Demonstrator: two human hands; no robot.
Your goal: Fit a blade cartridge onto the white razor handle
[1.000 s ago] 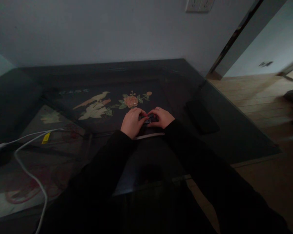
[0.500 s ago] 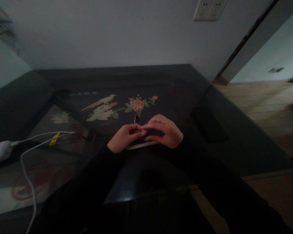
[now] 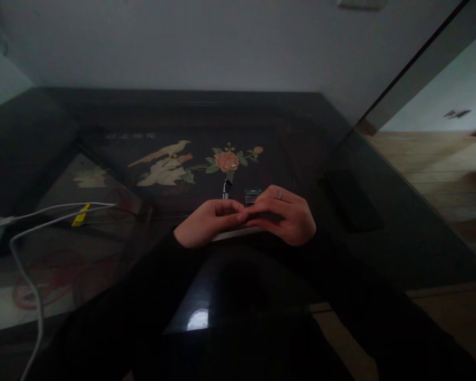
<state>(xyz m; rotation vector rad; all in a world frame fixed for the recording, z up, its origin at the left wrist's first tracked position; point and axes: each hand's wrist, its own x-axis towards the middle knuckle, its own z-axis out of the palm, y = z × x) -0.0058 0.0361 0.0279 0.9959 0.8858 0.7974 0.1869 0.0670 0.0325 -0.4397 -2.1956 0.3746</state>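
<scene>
Left hand [image 3: 207, 223] and right hand [image 3: 286, 216] meet, grip unclear, with blurred Chinese characters [image 3: 130, 136] beyond

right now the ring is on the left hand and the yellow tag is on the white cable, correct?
Not quite: the ring is on the right hand, not the left hand, as the head view shows. The yellow tag is on the white cable.

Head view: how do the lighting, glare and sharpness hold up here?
Head view: dim overall, the black sleeves nearly merging with the dark table; head view: one bright glare spot near the table's front edge; head view: left hand and right hand stand out, but what their fingertips hold can't be made out; head view: the floor at right looks soft.
</scene>
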